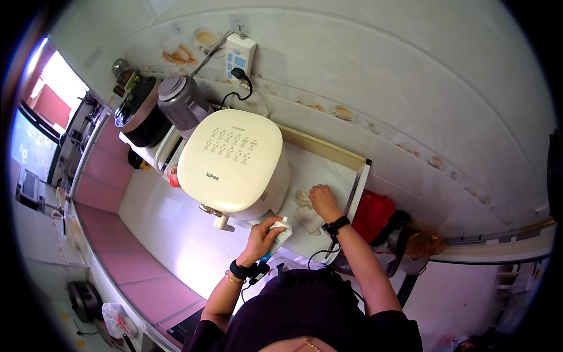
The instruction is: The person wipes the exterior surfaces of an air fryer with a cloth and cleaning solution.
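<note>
My left hand [263, 240] grips a white squeeze pouch [281, 235] with a small capped spout, held upward near the front of a cream Supor air fryer [233, 158]. To its right, my right hand [323, 200] rests its bent fingers at the edge of a crumpled pale cloth [303, 198]; whether they pinch it is hard to tell. More of the pale cloth [310, 220] lies flat below, on a white surface with a raised cream rim [323, 147]. The fryer stands left of the cloth, its handle [223, 222] facing me.
A grey jug-like appliance [181, 101] and a black cooker [140, 112] stand behind the fryer at the left. A power strip [239, 57] with a black plug hangs on the tiled wall. Red fabric [374, 215] and bags lie beyond the rim at the right.
</note>
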`<state>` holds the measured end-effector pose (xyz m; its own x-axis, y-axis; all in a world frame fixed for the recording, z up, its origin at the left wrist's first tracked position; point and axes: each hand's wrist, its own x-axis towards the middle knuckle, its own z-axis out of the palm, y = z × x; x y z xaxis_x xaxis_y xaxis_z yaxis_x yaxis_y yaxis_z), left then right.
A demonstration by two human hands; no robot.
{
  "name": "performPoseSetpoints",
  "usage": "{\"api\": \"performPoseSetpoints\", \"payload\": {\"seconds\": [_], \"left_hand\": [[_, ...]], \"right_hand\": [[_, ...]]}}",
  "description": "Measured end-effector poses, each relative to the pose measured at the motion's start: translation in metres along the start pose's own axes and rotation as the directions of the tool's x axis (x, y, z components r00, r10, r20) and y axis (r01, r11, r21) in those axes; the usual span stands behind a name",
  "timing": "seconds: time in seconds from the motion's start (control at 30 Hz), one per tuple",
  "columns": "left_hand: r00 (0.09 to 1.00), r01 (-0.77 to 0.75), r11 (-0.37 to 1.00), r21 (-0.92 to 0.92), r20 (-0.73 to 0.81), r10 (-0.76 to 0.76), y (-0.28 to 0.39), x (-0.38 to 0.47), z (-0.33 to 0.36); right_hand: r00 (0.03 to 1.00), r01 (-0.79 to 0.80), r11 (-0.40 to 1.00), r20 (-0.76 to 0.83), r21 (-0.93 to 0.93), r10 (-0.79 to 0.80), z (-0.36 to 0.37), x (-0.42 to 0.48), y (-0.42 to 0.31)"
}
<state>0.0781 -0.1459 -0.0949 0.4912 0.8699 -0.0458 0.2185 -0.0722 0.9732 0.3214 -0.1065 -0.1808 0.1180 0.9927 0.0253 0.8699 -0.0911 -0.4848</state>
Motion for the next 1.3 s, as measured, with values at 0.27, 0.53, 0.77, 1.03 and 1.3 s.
{"api": "performPoseSetpoints", "payload": {"seconds": [0.27,0.53,0.77,1.03,1.3], "left_hand": [[0.998,0.044,0.998,0.047,-0.04,-0.042,-0.008,-0.015,-0.006],[0.996,0.093,0.994,0.06,0.001,-0.093,0.0,-0.019,-0.01],[1.0,-0.013,1.0,0.009,-0.012,0.013,-0.004,-0.011,-0.001],[0.998,-0.038,0.997,-0.062,0.053,0.041,0.027,0.018,0.012],[0.997,-0.066,0.993,-0.096,0.043,0.071,0.007,0.017,0.022]], "right_hand": [[0.922,0.327,0.945,0.214,0.016,-0.323,0.005,0.0,-0.038],[0.96,0.153,0.985,0.247,-0.079,-0.129,0.013,0.009,-0.007],[0.915,0.396,0.805,-0.261,0.441,-0.307,-0.088,-0.006,-0.027],[0.994,-0.012,0.933,-0.097,0.36,0.051,-0.062,-0.039,-0.021],[0.994,-0.076,0.819,-0.022,0.568,0.108,-0.069,-0.051,-0.021]]}}
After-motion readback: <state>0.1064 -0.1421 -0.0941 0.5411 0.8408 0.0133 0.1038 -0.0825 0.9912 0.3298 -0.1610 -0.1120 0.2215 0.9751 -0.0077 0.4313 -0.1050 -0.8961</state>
